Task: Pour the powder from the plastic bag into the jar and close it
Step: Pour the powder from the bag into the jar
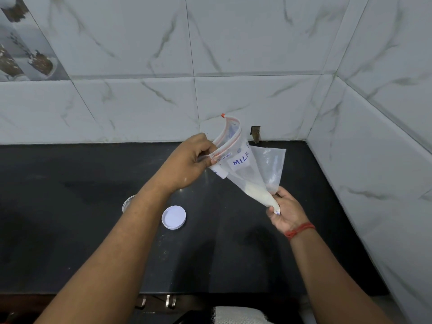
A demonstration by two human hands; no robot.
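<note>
A clear zip bag (243,164) labelled "MILK" hangs in the air above the black counter, its red-striped mouth open and pointing up. White powder (259,195) is gathered in its lower corner. My left hand (189,164) pinches the bag's zip edge at the left. My right hand (286,212) grips the powder-filled bottom corner. The jar (127,203) stands on the counter behind my left forearm, with only part of its clear rim showing. Its white lid (174,217) lies apart on the counter to the right of the jar.
The black counter (70,230) meets marble-look tiled walls at the back and on the right (374,160). A small hole (256,134) breaks the back wall at counter level. Metal handles (169,300) show below the counter's front edge.
</note>
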